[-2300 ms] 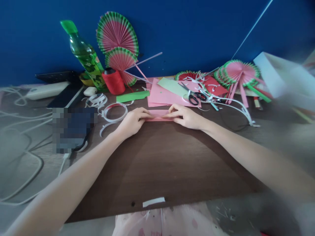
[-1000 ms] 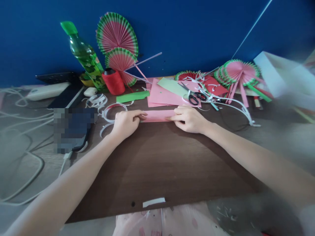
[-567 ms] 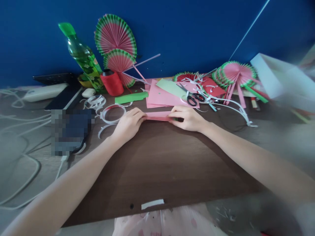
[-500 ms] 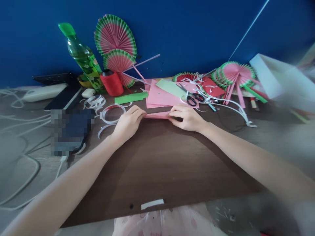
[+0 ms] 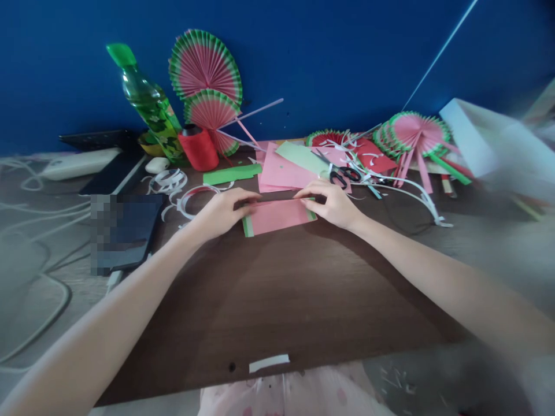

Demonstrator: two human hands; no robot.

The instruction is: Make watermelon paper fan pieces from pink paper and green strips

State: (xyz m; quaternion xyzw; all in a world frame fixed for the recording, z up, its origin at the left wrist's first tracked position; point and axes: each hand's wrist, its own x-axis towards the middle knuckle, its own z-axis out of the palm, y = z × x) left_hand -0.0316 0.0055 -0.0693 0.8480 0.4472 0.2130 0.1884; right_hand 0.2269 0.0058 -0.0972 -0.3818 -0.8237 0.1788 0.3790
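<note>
A pink paper with green bands at both short ends stands tilted toward me above the brown table. My right hand pinches its upper right corner between thumb and fingers. At the upper left corner, my left hand grips the same paper with curved fingers, the tips slightly blurred. Behind the paper lie pink sheets, a pale green sheet and black-handled scissors. A green paper strip lies beyond my left hand.
Pleated watermelon-coloured fans lean on the blue wall, beside a green bottle and a red thread spool. More fans and a white box stand at right. A phone with cables lies left; a white strip lies near the front edge.
The paper has tipped from nearly edge-on to showing its broad pink face and green end bands. My left hand has shifted slightly left and its fingers have loosened somewhat.
</note>
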